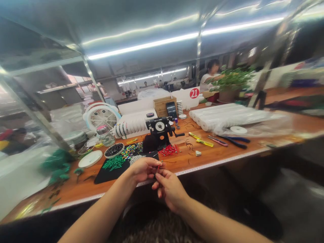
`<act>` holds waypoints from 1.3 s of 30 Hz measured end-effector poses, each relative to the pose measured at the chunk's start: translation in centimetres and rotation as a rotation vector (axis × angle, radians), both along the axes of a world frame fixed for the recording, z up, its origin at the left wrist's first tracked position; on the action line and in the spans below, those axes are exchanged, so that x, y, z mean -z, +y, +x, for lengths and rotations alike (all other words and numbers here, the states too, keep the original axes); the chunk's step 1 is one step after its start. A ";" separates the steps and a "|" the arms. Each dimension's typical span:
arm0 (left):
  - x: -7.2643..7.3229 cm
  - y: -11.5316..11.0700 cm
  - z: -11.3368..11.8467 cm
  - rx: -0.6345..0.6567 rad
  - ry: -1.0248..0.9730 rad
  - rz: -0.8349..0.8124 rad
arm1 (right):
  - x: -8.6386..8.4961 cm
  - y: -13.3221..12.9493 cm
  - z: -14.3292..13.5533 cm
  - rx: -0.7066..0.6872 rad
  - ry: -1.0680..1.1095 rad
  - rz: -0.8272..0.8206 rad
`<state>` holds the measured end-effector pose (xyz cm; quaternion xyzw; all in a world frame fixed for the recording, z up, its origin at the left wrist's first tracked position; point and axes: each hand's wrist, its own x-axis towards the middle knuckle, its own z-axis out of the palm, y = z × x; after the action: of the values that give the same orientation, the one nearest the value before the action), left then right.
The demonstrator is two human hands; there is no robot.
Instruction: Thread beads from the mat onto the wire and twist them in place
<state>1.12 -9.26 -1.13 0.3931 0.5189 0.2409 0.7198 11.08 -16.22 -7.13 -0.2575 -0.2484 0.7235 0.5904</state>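
My left hand point(144, 169) and my right hand point(171, 189) meet just in front of the table edge. Both pinch a thin red piece point(158, 167), too small to name, its ends hidden by the fingers. Behind them, a black mat point(104, 176) bears green sticks point(113, 163), colored beads point(131, 150), small silvery pieces point(136, 159) and a bowl of black pieces point(114, 150). Red pieces point(169, 150) lie heaped beside a black hand-cranked machine point(162, 127) with a white dial.
Yellow-handled tools point(204, 143), a cutter point(218, 140) and pliers point(234, 141) lie to the right, before plastic-wrapped white rolls point(222, 116). At the left are a white fan point(102, 117), a glass jar point(106, 136) and a white lid point(90, 159). A person point(209, 79) sits beyond.
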 end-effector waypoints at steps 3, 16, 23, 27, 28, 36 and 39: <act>0.1 0.1 0.0 0.019 -0.018 -0.006 | -0.1 0.1 -0.2 0.014 -0.014 0.000; 0.3 0.6 -0.1 0.059 -0.034 -0.028 | -1.0 0.3 -0.5 0.014 -0.090 -0.131; 0.2 0.7 0.0 0.049 -0.035 -0.012 | -0.6 0.8 -0.8 0.050 -0.073 -0.114; 0.2 0.7 0.1 0.050 -0.037 0.000 | -0.5 0.8 -0.9 0.050 -0.066 -0.108; 0.2 0.7 0.1 0.052 -0.036 0.001 | -0.5 0.8 -0.9 0.050 -0.066 -0.102; 0.1 0.6 0.1 0.065 -0.014 -0.003 | -0.3 0.9 -0.9 0.042 -0.076 -0.104; 0.2 0.7 0.0 0.067 -0.010 -0.002 | -0.3 0.9 -0.9 0.040 -0.079 -0.102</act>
<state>1.15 -8.56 -1.31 0.4083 0.5021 0.2181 0.7305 10.19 -15.37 -6.79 -0.3205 -0.2290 0.7125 0.5807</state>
